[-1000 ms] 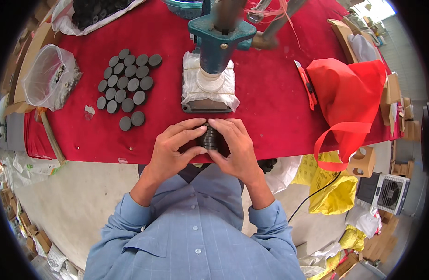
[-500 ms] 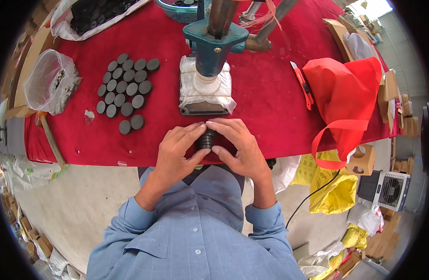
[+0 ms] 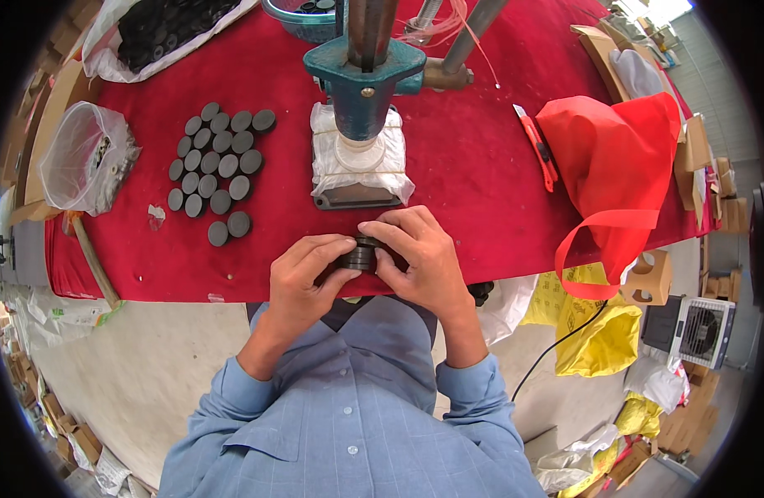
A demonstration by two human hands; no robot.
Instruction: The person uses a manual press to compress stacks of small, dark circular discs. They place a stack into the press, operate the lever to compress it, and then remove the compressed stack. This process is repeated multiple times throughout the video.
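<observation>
- The stack of black discs [image 3: 357, 259] is between the two hands, near the middle of the tabletop's [image 3: 482, 207] front edge, just on the person's side of the teal press [image 3: 361, 95]. Whether it rests on the red cloth or is held just above it, I cannot tell.
- The discs look stiff, perhaps rubber or plastic; each is probably light, the whole stack somewhat heavier. Breakage seems unlikely; the greater risk is one disc sliding off its neighbour, as the faces look flat and smooth.
- The best hold is likely at both ends of the stack, with light pressure from the sides keeping the rims in line.
- Left hand [image 3: 306, 272]: partly closed around the stack's left side, fingertips at its far end, thumb at the nearer part.
- Right hand [image 3: 423, 261]: grasping the stack from the right, index finger reaching over the far end, thumb against the side; the palm is arched clear.
- Loose grey-black discs [image 3: 209, 162] lie grouped towards the tabletop's left edge, well apart from both hands.
</observation>
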